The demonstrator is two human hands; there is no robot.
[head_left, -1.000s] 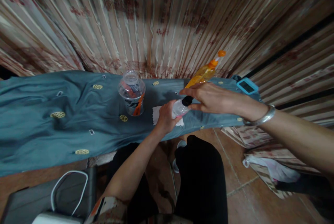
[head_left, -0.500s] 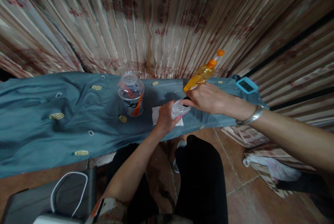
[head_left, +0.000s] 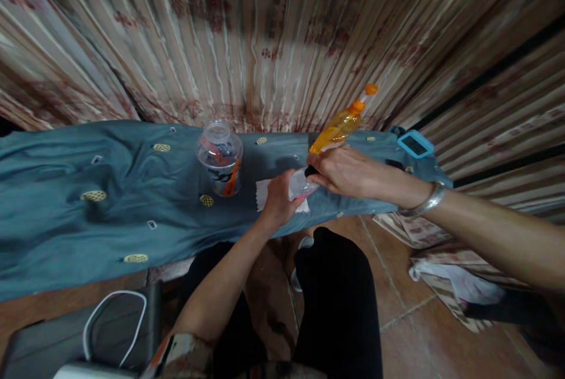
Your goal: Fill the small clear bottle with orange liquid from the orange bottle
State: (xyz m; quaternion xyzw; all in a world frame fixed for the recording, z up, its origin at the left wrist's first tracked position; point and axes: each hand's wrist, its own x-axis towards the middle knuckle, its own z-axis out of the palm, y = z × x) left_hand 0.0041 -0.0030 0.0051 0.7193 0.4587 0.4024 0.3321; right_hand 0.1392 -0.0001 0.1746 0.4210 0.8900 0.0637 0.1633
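Note:
My left hand [head_left: 279, 195] is wrapped round a small clear plastic bottle [head_left: 301, 185], which is tilted with its top to the right. A little pink shows along the bottle's lower side. At its top end is a black cap [head_left: 311, 171], gripped by the closed fingers of my right hand [head_left: 342, 172]. Under the bottle and left hand lies a piece of white paper [head_left: 262, 192] with a jagged edge. Just behind my right hand, a bottle of orange liquid [head_left: 338, 130] with an orange pump top partly shows, its base hidden.
A clear plastic jar [head_left: 219, 161] with an orange and black label stands to the left. At the far right of the teal cloth [head_left: 128, 190] is a blue-framed device [head_left: 415, 145]. A dark object [head_left: 395, 165] lies behind my right wrist. Pleated curtains [head_left: 273, 43] hang behind.
My right hand has turned slightly around the black cap, and more of the cap shows. My left hand stays on the bottle. The whole view has shifted a little.

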